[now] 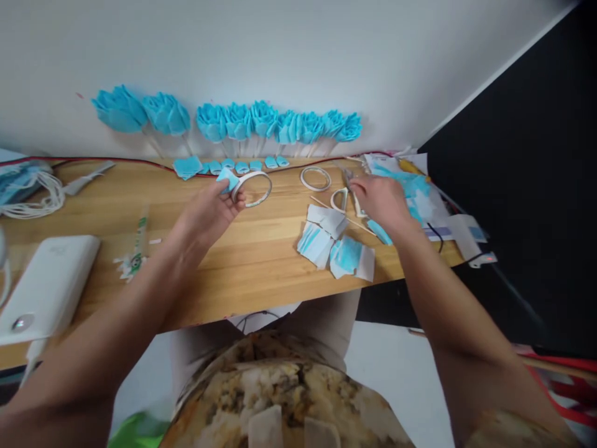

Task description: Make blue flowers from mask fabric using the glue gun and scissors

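Note:
My left hand is closed on a roll of white tape and a small blue petal-like piece, both pinched at the fingertips above the table. My right hand is at the right side of the table, its fingers closed at a pair of white-handled scissors. The blades point away from me, and part of the scissors is hidden by the fingers. A second tape roll lies flat just left of the scissors. Cut blue-and-white pieces and a thin stick are close to the right hand.
Several blue fabric flowers on sticks lean along the wall. Small blue pieces form a row beneath them. A white power bank and a coiled white cable are at left. Blue-and-white scraps and a yellow-handled tool lie at right.

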A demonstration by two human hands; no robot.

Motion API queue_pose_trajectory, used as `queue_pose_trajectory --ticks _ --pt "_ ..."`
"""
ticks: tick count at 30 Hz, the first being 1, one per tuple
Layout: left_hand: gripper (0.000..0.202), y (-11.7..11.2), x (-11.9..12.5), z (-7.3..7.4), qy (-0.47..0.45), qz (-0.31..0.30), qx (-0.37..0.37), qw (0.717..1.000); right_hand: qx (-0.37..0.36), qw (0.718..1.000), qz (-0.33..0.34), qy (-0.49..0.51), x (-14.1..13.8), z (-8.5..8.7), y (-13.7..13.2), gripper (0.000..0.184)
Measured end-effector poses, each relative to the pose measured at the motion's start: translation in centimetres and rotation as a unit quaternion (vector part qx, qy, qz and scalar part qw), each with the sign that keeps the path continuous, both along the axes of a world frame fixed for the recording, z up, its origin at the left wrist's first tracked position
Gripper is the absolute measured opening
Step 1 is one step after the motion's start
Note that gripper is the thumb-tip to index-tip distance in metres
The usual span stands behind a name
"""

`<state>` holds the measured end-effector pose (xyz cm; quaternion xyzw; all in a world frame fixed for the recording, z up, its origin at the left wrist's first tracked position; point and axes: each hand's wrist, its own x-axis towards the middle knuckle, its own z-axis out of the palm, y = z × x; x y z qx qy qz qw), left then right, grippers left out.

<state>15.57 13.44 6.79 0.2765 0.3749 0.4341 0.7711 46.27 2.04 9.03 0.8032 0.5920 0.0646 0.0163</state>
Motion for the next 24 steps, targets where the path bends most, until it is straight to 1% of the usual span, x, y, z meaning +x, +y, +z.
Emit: queue_pose_trajectory --ticks 1,2,4,6,8,10,13,15,17,18,19,20,21,22,23,24 --pt "0.023 -0.1 -0.1 -0.4 -0.007 0.001 0.004 1.0 -0.049 0.997 -0.053 -0.037 1.2 -0.3 0.4 0.039" --pt "0.023 -0.2 -0.2 -0.8 -0.016 0.001 0.012 1.0 -0.07 0.994 -0.075 -0.048 2.0 -0.6 0.7 0.042" --pt "0.021 -0.3 -0.5 -1.5 -0.033 0.0 0.034 0.999 -0.11 0.987 -0.099 -0.067 2.4 -1.2 1.4 0.051" --pt "0.019 -0.4 -0.7 -2.0 -0.038 -0.003 0.047 0.998 -0.121 0.985 -0.103 -0.07 2.0 -1.7 2.1 0.06" --pt "0.016 -0.6 -0.8 -2.3 -0.032 -0.006 0.051 0.998 -0.122 0.985 -0.11 -0.062 1.4 -2.0 2.6 0.066" --pt "0.014 -0.7 -0.8 -2.4 -0.029 -0.011 0.058 0.998 -0.124 0.984 -0.117 -0.049 1.0 -2.1 2.9 0.068" --pt "0.007 -0.8 -0.8 -2.5 -0.046 -0.03 0.082 0.995 -0.123 0.984 -0.128 -0.011 1.0 -2.0 3.0 0.061" --pt "0.007 -0.8 -0.8 -2.7 -0.065 -0.046 0.092 0.993 -0.118 0.984 -0.133 0.028 1.5 -1.4 2.8 0.056" --pt "0.008 -0.7 -0.9 -2.9 -0.083 -0.055 0.096 0.99 -0.1 0.983 -0.142 0.06 2.2 -0.6 2.3 0.055" --pt "0.008 -0.7 -1.0 -3.0 -0.093 -0.057 0.096 0.989 -0.081 0.982 -0.152 0.075 2.6 -0.1 2.0 0.055" --pt "0.008 -0.7 -1.0 -3.0 -0.102 -0.057 0.095 0.989 -0.037 0.978 -0.17 0.117 3.0 0.4 1.6 0.053" --pt "0.007 -0.8 -1.0 -3.0 -0.112 -0.057 0.093 0.988 0.025 0.964 -0.192 0.182 3.2 0.8 1.2 0.049" --pt "0.006 -0.8 -1.0 -2.9 -0.121 -0.056 0.09 0.987 0.094 0.935 -0.202 0.275 3.3 1.1 0.7 0.046" --pt "0.006 -0.9 -0.9 -2.8 -0.129 -0.057 0.087 0.986 0.166 0.887 -0.184 0.389 3.1 1.3 0.2 0.043" --pt "0.006 -1.0 -0.9 -2.7 -0.135 -0.058 0.087 0.985 0.21 0.831 -0.143 0.495 2.7 1.4 -0.2 0.042" --pt "0.007 -1.1 -0.8 -2.5 -0.137 -0.057 0.089 0.985 0.238 0.775 -0.091 0.579 2.1 1.4 -0.7 0.043"
